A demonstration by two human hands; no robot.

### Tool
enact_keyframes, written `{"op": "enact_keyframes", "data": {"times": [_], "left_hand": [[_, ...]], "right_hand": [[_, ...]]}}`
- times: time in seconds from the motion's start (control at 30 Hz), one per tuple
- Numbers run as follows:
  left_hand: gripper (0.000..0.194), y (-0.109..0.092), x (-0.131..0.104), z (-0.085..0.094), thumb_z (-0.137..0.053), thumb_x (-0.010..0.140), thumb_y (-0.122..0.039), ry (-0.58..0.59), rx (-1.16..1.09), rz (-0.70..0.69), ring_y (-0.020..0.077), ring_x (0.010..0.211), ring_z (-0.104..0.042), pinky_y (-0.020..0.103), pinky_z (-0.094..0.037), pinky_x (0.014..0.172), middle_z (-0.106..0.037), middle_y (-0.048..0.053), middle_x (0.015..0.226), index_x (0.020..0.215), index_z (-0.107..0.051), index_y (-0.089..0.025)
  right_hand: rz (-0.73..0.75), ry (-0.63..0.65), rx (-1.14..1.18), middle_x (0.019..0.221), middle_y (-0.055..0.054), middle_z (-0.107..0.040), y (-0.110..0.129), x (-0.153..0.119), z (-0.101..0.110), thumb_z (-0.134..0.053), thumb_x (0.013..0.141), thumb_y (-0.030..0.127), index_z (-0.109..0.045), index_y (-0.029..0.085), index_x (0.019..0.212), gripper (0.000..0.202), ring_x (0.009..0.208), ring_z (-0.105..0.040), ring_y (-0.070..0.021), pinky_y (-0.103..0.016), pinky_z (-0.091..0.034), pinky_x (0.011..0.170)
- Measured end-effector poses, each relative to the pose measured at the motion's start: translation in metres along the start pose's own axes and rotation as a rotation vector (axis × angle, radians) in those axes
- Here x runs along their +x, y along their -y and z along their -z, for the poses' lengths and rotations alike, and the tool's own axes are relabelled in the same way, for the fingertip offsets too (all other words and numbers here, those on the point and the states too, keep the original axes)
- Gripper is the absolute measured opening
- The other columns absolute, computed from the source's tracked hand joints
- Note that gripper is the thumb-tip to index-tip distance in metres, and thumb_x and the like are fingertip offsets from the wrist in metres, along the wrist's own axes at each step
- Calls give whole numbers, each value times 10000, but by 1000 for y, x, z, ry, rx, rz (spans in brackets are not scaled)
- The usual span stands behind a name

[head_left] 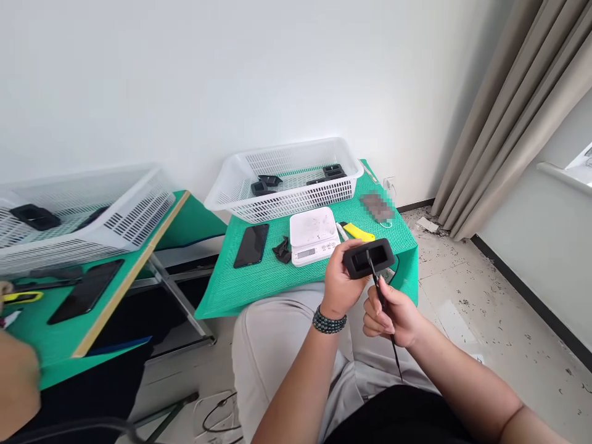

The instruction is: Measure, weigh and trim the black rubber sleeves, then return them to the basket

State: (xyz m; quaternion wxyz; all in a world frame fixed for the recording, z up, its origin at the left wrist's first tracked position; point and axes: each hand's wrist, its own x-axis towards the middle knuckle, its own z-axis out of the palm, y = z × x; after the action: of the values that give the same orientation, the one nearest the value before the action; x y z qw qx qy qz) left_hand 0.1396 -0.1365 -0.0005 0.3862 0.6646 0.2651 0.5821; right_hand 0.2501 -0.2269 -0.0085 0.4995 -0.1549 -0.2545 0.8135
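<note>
My left hand [340, 285] grips a black rectangular molded part [357, 264] with a recessed opening, held over my lap just in front of the table edge. Between the closed fingers of my right hand [393, 313] is a slim black tool [382, 296]. Its upper end reaches into the part's opening and its thin tapered end points down toward my lap. The exact kind of tool is unclear. Just beyond the part lie a yellow-handled cutter [359, 232] and a white digital scale [314, 231] with dark specks on its pan.
A white plastic basket [296, 200] with several black parts stands at the back of the green-covered table [259, 287]. A phone [251, 245] and a crumpled black scrap [282, 250] lie left of the scale. Another table at left holds a basket [134, 216]; a person's blurred arm [18, 382] is there.
</note>
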Motion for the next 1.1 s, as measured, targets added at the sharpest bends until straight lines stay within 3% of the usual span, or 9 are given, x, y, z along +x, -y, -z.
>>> {"op": "enact_keyframes", "data": {"times": [0.27,0.4,0.5,0.7,0.83,0.97,1.1], "left_hand": [[370,1,-1,22,-837,696,-208,57,66,44,236,891,-768,363,-626,784,-786,72,999,1022,-661,-204],[351,10,0,30,-859,714,-295,38,50,106,200,779,-741,317,-612,700,-759,37,889,992,-665,-203],[336,17,6,30,-854,732,-317,29,15,122,191,765,-732,313,-614,699,-756,36,876,982,-661,-201],[323,35,27,32,-804,790,-254,-1,-12,94,226,873,-773,348,-644,761,-791,71,964,1079,-665,-213],[294,51,34,46,-784,834,-264,-4,-21,98,245,960,-784,361,-662,800,-799,99,1068,1106,-680,-225],[256,63,32,64,-779,861,-263,-15,-36,108,262,1028,-780,379,-672,837,-795,115,1121,1098,-691,-225],[265,65,32,76,-758,899,-278,-11,-53,83,249,984,-789,367,-674,823,-794,114,1096,1144,-669,-231]], "right_hand": [[-42,-18,-55,435,108,-396,2,2,6,-698,892,667,-559,190,679,540,352,-240,-52,-237,-233,455],[-67,-4,-104,511,128,-360,20,5,12,-820,787,647,-552,185,719,539,398,-193,-30,-212,-217,459],[-100,-17,-158,527,124,-364,36,9,14,-835,820,534,-511,188,699,489,399,-196,-26,-201,-208,444],[-116,-50,-229,561,104,-440,51,32,18,-800,851,527,-537,188,761,439,363,-249,-17,-190,-217,404],[-137,-86,-257,575,90,-481,54,52,27,-785,844,586,-561,184,804,462,349,-277,-20,-193,-222,382],[-95,-176,-489,582,48,-533,72,66,30,-775,875,532,-567,168,716,448,380,-374,-42,-206,-226,367],[-184,-102,-630,663,-17,-669,79,78,32,-671,957,533,-581,169,752,428,358,-423,-50,-212,-245,355]]}}
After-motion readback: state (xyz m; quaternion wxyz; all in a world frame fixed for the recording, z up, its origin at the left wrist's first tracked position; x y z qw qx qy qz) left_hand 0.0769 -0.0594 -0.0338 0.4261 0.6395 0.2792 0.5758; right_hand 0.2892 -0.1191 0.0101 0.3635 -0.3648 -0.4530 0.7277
